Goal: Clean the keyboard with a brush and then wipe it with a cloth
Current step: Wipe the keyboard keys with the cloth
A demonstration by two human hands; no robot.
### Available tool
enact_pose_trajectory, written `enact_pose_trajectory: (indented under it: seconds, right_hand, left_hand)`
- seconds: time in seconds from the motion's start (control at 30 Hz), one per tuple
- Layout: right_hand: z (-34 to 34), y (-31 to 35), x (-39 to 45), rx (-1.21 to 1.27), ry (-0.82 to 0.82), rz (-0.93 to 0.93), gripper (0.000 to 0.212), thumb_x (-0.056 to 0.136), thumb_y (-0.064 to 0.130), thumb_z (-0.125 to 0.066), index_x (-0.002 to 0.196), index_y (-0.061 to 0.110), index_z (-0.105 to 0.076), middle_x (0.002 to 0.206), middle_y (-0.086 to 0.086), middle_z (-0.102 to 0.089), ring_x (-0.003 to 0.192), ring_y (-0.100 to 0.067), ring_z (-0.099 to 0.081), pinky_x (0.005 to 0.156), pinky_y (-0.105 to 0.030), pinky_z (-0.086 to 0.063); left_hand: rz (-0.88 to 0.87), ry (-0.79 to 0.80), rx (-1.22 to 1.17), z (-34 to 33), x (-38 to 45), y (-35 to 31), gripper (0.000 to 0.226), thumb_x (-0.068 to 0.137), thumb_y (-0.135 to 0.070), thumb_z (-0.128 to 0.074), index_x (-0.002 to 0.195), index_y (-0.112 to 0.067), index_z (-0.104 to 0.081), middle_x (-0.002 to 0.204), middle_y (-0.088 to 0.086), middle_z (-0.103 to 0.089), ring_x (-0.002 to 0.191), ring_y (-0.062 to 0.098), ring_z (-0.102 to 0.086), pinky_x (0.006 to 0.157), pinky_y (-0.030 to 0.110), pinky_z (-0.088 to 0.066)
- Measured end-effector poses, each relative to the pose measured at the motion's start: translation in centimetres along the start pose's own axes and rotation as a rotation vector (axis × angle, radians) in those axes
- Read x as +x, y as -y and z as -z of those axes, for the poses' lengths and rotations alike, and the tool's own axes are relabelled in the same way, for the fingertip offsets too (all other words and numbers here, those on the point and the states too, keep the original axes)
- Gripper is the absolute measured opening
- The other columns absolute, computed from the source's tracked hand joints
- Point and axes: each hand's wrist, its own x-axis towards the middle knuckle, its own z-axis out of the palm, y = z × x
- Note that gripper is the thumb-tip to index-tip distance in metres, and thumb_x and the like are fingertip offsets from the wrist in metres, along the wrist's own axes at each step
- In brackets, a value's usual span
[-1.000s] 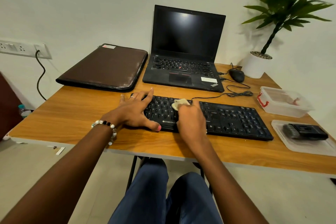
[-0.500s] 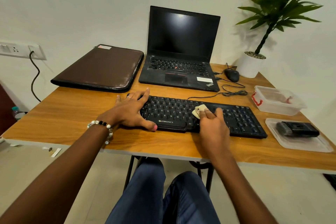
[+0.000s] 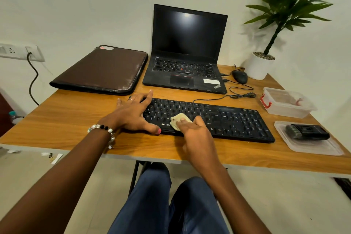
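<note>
I see my right hand (image 3: 191, 131) reaching forward, fingers pinching the cloth (image 3: 179, 119) against the keyboard (image 3: 228, 121) on its near-left keys. My left hand (image 3: 133, 114) lies flat, fingers spread wide, bracing the keyboard's left end on the surface (image 3: 76, 119).

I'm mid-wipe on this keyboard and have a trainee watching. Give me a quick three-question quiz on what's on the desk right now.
1. True or false: the right hand presses a pale cloth onto the black keyboard.
2. Where does the left hand rest? A) on the laptop B) on the keyboard's left end C) on the brown sleeve
3. Fill in: the black brush lies on a clear ____ at the desk's right edge.

Key: 1. True. 2. B, fingers spread, thumb at the front edge. 3. Lid, set nearer the person than the clear container with the red latch.
</note>
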Motion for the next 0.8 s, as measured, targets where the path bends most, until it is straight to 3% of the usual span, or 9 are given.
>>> enact_pose_trajectory:
  seconds: [0.13, 0.23, 0.3, 0.33, 0.4, 0.5, 0.6, 0.7, 0.8]
  right_hand:
    - [4.3, -0.6, 1.3, 0.406, 0.309, 0.124, 0.038, 0.093, 0.004, -0.053, 0.124, 0.025, -0.063, 0.114, 0.003, -0.06, 0.092, -0.007, -0.053, 0.072, -0.017, -0.046]
    - [5.0, -3.4, 4.7, 0.527, 0.041, -0.124, 0.036, 0.092, -0.001, -0.053, 0.122, 0.016, -0.063, 0.111, 0.004, -0.06, 0.083, -0.005, -0.054, 0.062, -0.016, -0.047]
    - [4.1, -5.2, 6.7, 0.297, -0.203, -0.229, 0.036, 0.092, 0.001, -0.054, 0.124, 0.015, -0.063, 0.113, -0.002, -0.064, 0.091, -0.014, -0.056, 0.068, -0.026, -0.051]
    - [3.5, -5.9, 7.3, 0.176, -0.225, -0.23, 0.037, 0.091, 0.003, -0.056, 0.125, 0.016, -0.063, 0.112, -0.006, -0.066, 0.097, -0.019, -0.056, 0.074, -0.034, -0.053]
    - [2.1, -6.0, 7.6, 0.013, -0.133, -0.186, 0.042, 0.089, 0.003, -0.057, 0.129, 0.017, -0.059, 0.113, -0.012, -0.064, 0.103, -0.023, -0.055, 0.082, -0.039, -0.055]
    - [0.8, -4.4, 6.0, -0.055, -0.062, -0.099, 0.049, 0.089, 0.003, -0.055, 0.136, 0.017, -0.052, 0.114, -0.007, -0.051, 0.098, -0.022, -0.054, 0.086, -0.032, -0.049]
    - [0.0, -2.6, 3.8, 0.079, -0.061, -0.027, 0.041, 0.092, 0.006, -0.054, 0.131, 0.019, -0.054, 0.102, 0.001, -0.041, 0.088, -0.018, -0.052, 0.077, -0.027, -0.05]
    - [1.1, -2.5, 1.8, 0.236, 0.036, 0.05, 0.034, 0.095, 0.008, -0.052, 0.126, 0.02, -0.061, 0.095, 0.006, -0.042, 0.082, -0.007, -0.047, 0.066, -0.011, -0.04]
    - [4.4, -4.5, 1.4, 0.377, 0.288, 0.15, 0.038, 0.093, 0.003, -0.054, 0.117, 0.032, -0.063, 0.104, 0.007, -0.056, 0.095, -0.009, -0.053, 0.079, -0.019, -0.048]
  left_hand:
    - [-0.008, -0.002, 0.004, 0.0, -0.1, -0.1, 0.145, 0.035, -0.095, -0.041, 0.15, -0.029, 0.018, 0.159, -0.008, 0.001, 0.144, 0.028, -0.015, 0.113, 0.064, -0.005]
    - [-0.006, 0.004, -0.01, 0.1, -0.3, -0.1, 0.147, 0.034, -0.098, -0.041, 0.15, -0.03, 0.018, 0.159, -0.009, 0.001, 0.144, 0.028, -0.014, 0.114, 0.064, -0.004]
    - [-0.005, -0.002, -0.014, 0.1, -0.4, -0.2, 0.143, 0.037, -0.095, -0.041, 0.15, -0.029, 0.017, 0.159, -0.009, 0.001, 0.144, 0.028, -0.014, 0.114, 0.063, -0.005]
    - [-0.004, -0.004, -0.017, 0.2, -0.4, -0.2, 0.143, 0.037, -0.095, -0.041, 0.15, -0.029, 0.016, 0.158, -0.009, 0.001, 0.144, 0.028, -0.014, 0.114, 0.063, -0.006]
    - [-0.002, -0.005, -0.017, 0.2, -0.4, -0.2, 0.143, 0.037, -0.095, -0.042, 0.15, -0.029, 0.017, 0.158, -0.009, 0.001, 0.144, 0.027, -0.013, 0.114, 0.063, -0.006]
    - [-0.003, -0.014, -0.007, 0.0, -0.3, -0.2, 0.143, 0.037, -0.095, -0.041, 0.15, -0.03, 0.017, 0.158, -0.01, 0.001, 0.143, 0.026, -0.014, 0.114, 0.062, -0.009]
    - [0.016, -0.007, -0.002, 0.0, -0.2, -0.1, 0.143, 0.037, -0.095, -0.042, 0.15, -0.03, 0.017, 0.158, -0.009, 0.0, 0.143, 0.026, -0.015, 0.114, 0.061, -0.011]
    - [0.013, -0.011, 0.008, -0.1, 0.0, 0.0, 0.143, 0.037, -0.096, -0.042, 0.15, -0.03, 0.017, 0.158, -0.009, -0.001, 0.143, 0.026, -0.015, 0.113, 0.061, -0.013]
    - [0.009, -0.011, 0.003, -0.1, 0.0, 0.1, 0.143, 0.038, -0.095, -0.042, 0.15, -0.03, 0.016, 0.158, -0.01, -0.001, 0.143, 0.026, -0.014, 0.114, 0.061, -0.012]
